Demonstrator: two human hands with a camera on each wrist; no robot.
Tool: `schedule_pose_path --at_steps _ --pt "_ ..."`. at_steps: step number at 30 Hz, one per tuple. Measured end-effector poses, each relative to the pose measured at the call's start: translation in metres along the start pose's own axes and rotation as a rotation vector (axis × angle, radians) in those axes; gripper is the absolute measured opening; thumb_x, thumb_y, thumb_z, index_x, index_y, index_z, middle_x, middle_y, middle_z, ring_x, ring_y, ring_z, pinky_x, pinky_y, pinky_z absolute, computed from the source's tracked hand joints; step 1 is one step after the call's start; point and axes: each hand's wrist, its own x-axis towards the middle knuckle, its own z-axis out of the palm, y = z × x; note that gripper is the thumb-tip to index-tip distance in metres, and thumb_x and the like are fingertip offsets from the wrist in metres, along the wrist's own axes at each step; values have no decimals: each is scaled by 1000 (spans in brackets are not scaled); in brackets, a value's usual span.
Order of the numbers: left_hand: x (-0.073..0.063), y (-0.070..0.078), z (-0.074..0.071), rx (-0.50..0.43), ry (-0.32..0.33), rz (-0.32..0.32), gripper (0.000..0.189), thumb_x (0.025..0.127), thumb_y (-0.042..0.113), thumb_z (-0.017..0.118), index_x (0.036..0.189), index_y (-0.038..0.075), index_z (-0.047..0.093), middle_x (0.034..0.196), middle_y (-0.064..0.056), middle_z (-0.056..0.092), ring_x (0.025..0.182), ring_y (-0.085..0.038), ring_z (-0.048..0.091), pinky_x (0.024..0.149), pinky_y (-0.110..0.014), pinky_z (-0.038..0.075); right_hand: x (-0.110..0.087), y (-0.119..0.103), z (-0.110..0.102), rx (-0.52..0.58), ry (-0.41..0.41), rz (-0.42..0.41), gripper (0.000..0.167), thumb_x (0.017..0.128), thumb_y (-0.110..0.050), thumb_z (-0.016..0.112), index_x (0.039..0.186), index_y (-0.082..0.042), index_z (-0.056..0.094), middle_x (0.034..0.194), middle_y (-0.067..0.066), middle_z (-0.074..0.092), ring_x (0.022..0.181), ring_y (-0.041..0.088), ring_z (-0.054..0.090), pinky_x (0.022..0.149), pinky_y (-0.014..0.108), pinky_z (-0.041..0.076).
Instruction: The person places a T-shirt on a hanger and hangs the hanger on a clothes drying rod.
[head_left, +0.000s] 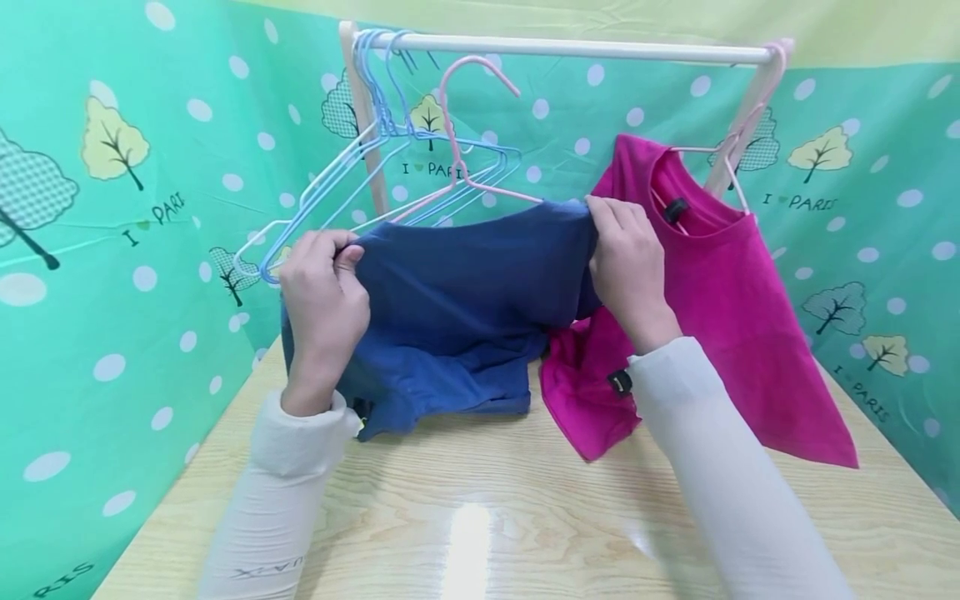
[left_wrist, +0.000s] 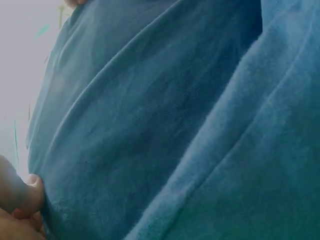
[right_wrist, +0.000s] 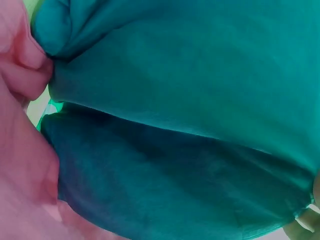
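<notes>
A navy blue T-shirt (head_left: 465, 275) is stretched between both hands, its lower part bunched close over the table. My left hand (head_left: 324, 292) pinches the shirt's left shoulder between thumb and fingers. At the opposite shoulder, my right hand (head_left: 628, 254) grips the cloth with fingers curled over its edge. A pink hanger (head_left: 452, 125) sits inside the neck opening, its hook standing free below the rail; the lower part of the hanger is hidden by the cloth. Blue fabric (left_wrist: 140, 115) fills most of the left wrist view, with the thumb at its edge.
A white rack (head_left: 570, 48) stands at the back. Several blue hangers (head_left: 382, 108) hang at its left end. On the right, a magenta T-shirt (head_left: 742, 317) hangs from a pink hanger (head_left: 776, 71). Patterned cloth (head_left: 165, 350) walls surround the wooden table (head_left: 420, 508).
</notes>
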Motion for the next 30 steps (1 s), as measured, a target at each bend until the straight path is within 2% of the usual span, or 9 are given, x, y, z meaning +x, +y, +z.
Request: schedule_pose_path --at_steps 4,10,14,17,23,27,30 --pt "-2 -2 2 16 -17 -12 30 104 15 58 99 -12 68 93 -26 65 91 -42 60 86 -51 47 -1 -6 2 33 -15 6 38 100 4 51 136 7 60 124 25 65 119 42 59 107 48 47" --pt "-4 -2 7 35 -21 -28 30 104 15 57 99 -12 67 94 -27 64 93 -44 59 87 -52 45 2 -25 3 100 70 -24 36 102 -5 57 135 8 60 123 26 64 116 41 59 105 47 49" --pt "-7 1 14 28 -12 -31 29 104 14 57 97 -12 67 94 -26 64 93 -43 59 87 -52 46 3 -44 5 136 138 -59 26 102 -8 57 121 9 65 110 25 66 102 41 59 95 50 48" --pt "-10 3 19 22 -19 -21 29 105 14 56 98 -12 67 94 -26 63 92 -43 59 86 -52 47 3 -57 7 192 145 -48 20 102 -10 58 109 7 67 99 22 65 91 39 58 87 49 48" --pt "-19 10 30 25 -55 -15 26 105 13 55 101 -11 67 97 -25 63 93 -43 57 85 -51 47 -1 -77 13 336 83 90 19 102 -16 63 101 1 71 90 13 67 85 27 62 78 41 51" --pt "-23 13 36 35 -57 -35 25 105 12 56 101 -10 66 98 -25 63 95 -43 56 86 -52 47 2 -90 14 458 29 192 23 102 -21 64 103 -1 74 94 10 73 85 21 69 79 35 57" --pt "-26 15 38 45 -53 -57 25 105 13 55 101 -10 65 99 -25 62 95 -43 55 86 -52 46 6 -100 15 561 -24 302 27 102 -27 65 108 -3 76 98 8 76 87 17 73 82 33 58"
